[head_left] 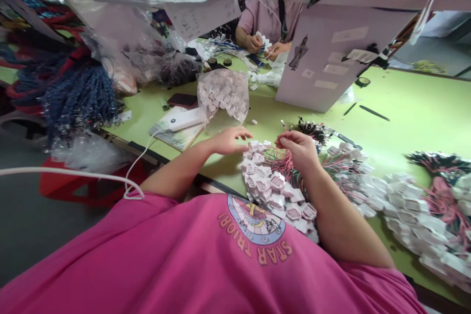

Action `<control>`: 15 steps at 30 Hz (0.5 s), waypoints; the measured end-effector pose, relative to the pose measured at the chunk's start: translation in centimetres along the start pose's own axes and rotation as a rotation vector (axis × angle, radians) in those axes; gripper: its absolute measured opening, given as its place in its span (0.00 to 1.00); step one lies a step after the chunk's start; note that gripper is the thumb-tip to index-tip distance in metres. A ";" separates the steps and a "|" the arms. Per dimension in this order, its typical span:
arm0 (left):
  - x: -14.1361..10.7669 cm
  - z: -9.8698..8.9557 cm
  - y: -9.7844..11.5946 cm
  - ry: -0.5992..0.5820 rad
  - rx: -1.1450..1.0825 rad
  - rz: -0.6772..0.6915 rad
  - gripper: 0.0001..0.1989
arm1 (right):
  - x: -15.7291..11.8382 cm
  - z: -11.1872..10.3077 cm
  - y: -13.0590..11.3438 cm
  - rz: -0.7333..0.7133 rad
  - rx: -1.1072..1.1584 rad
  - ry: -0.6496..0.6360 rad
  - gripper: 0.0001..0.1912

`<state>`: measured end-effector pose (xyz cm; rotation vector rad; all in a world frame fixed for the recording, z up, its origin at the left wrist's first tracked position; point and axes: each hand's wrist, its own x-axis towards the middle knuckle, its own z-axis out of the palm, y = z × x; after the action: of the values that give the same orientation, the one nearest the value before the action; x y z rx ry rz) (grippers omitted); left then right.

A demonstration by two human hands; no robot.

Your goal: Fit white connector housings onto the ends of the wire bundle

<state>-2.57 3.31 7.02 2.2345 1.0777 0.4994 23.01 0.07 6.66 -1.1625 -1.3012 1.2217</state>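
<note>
My left hand (231, 140) is just above the table, left of a heap of white plastic connectors (270, 182). Its fingers are stretched out and apart, with nothing visible in them. My right hand (300, 149) pinches a thin wire (284, 127) between thumb and fingers; a small pale tip sticks up above the grip. Below the hands, red and green wires (281, 159) run from the white connectors. Dark wire ends (312, 130) fan out in a bundle just beyond my right hand.
A clear bag of small white parts (223, 91) stands ahead, near a white device (186, 118) on a booklet. More connector bundles (419, 218) lie at right. A grey panel (331, 54) rises behind. Across the table, a co-worker's hands (263, 46) handle white parts. Blue cables (79, 91) hang at left.
</note>
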 end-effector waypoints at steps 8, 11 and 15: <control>6.8 -1.4 -9.8 0.320 0.414 -0.632 0.26 | -0.6 0.3 0.0 -0.082 -0.089 -0.017 0.08; 7.8 -1.1 -9.8 0.343 0.413 -0.611 0.25 | -0.7 0.1 0.1 -0.094 -0.127 0.024 0.09; 6.0 -1.7 -8.5 0.365 0.339 -0.606 0.17 | -0.6 0.0 0.3 -0.120 -0.203 0.027 0.11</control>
<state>-4.75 12.82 3.09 1.9684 2.0682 0.4892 23.05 -0.49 6.36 -1.2197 -1.4789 1.0022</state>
